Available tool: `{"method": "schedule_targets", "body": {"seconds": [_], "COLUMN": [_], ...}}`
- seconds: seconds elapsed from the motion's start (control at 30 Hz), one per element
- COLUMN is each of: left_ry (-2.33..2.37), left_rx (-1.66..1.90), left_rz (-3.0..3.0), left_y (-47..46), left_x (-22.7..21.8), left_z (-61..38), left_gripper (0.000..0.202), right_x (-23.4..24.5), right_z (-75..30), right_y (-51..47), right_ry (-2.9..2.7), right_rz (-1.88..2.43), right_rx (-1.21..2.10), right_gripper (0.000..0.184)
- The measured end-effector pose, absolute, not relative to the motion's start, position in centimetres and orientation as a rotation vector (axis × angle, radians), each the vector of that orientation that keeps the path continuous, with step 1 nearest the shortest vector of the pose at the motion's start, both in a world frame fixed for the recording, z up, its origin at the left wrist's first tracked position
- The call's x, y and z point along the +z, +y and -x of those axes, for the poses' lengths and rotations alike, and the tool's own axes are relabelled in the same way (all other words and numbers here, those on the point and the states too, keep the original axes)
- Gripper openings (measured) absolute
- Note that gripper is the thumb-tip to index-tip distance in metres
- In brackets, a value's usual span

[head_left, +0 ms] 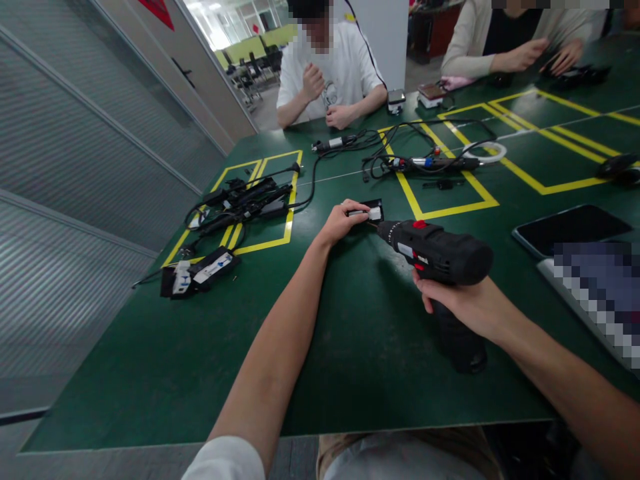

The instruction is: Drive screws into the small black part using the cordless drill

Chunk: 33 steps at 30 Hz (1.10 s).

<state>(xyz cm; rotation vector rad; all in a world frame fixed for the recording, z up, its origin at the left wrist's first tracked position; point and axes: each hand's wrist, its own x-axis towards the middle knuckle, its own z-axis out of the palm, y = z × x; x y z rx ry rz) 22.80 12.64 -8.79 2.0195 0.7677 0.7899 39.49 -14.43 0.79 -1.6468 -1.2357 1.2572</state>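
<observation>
My right hand [460,300] is wrapped round the grip of a black cordless drill [440,252] with red buttons. The drill points to the left, and the tip of its thin bit reaches a small black part with a white piece [375,213] on the green table. My left hand [343,221] holds that black-and-white part down at its left side, fingers closed over it. The exact spot where the bit meets the part is too small to make out.
Black cables and tools [250,203] lie in a heap at left, near black-and-white parts [214,267]. Corded screwdrivers [430,163] lie within yellow tape. A phone [573,227] is at right. Two people sit across the green table [200,373].
</observation>
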Motion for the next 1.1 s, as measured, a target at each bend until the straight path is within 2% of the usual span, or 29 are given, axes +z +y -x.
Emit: {"method": "schedule_targets", "body": {"seconds": [1.1], "left_ry": [0.749], "left_rx": [0.819], "left_rz": [-2.035], "left_y": [12.36], "left_x": [-8.57], "left_z": [-22.84], "left_gripper": [0.026], "right_x": [0.44], "right_z": [-39.66], "right_y": [-14.38], "right_ry": [-1.237], "right_rz": [1.621], "right_rx": [1.298], "right_gripper": [0.006]}}
